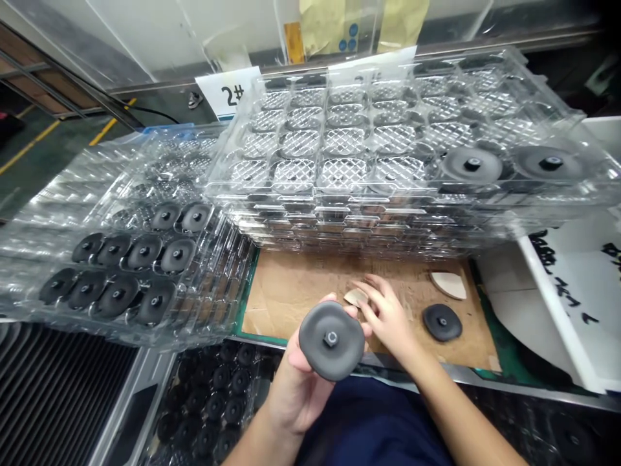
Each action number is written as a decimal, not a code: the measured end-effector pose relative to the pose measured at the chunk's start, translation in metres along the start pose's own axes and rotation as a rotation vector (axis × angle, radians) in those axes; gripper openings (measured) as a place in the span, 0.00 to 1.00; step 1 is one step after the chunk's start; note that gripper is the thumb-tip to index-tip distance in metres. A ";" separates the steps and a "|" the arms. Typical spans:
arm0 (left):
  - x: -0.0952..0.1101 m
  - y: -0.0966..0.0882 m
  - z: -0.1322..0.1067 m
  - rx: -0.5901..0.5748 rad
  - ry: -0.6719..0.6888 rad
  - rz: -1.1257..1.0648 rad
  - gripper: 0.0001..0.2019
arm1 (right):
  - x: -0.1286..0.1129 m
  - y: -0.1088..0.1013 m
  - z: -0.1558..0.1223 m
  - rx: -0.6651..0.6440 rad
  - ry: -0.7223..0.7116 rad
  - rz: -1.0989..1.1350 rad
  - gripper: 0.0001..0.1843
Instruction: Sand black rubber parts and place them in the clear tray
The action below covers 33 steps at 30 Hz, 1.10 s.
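Observation:
My left hand [303, 391] grips a dark grey, rounded plastic disc [317, 349], tilted so its dished face and central stud with a nut point up at me. Just right of it, my right hand [388, 317] has its fingertips closed around a small beige wedge-shaped piece [356, 297], close to the disc's upper edge. On the brown cardboard [286, 285] below lies another dark disc [442, 322]. A larger beige curved piece [449, 285] rests behind that disc.
A stack of clear compartment trays [339, 220] stands at the back, its top tray holding two discs [473, 165] at the right. Left is another tray stack [204, 304] with several dark discs. A white bin [557, 304] stands right; more discs [213, 401] lie below the bench edge.

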<state>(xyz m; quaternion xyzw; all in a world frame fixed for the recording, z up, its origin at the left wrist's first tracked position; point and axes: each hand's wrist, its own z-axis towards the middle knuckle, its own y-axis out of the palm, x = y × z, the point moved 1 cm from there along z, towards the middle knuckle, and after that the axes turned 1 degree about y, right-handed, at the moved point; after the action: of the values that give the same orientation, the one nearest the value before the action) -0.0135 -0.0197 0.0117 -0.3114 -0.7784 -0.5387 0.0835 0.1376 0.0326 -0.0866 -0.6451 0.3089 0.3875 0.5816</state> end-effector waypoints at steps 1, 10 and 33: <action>0.000 -0.001 0.000 -0.008 -0.004 -0.009 0.30 | -0.004 -0.001 -0.002 0.015 0.000 0.013 0.17; 0.001 -0.003 -0.008 -0.029 0.122 0.260 0.30 | -0.041 -0.024 -0.014 -0.089 -0.062 0.181 0.12; 0.013 -0.016 -0.007 -0.181 0.375 1.304 0.42 | -0.087 -0.054 -0.025 -0.452 0.322 0.978 0.11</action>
<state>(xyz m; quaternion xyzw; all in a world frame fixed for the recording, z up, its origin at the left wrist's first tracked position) -0.0346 -0.0247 0.0077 -0.6237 -0.3560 -0.4861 0.4980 0.1432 0.0101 0.0162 -0.5865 0.5662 0.5651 0.1268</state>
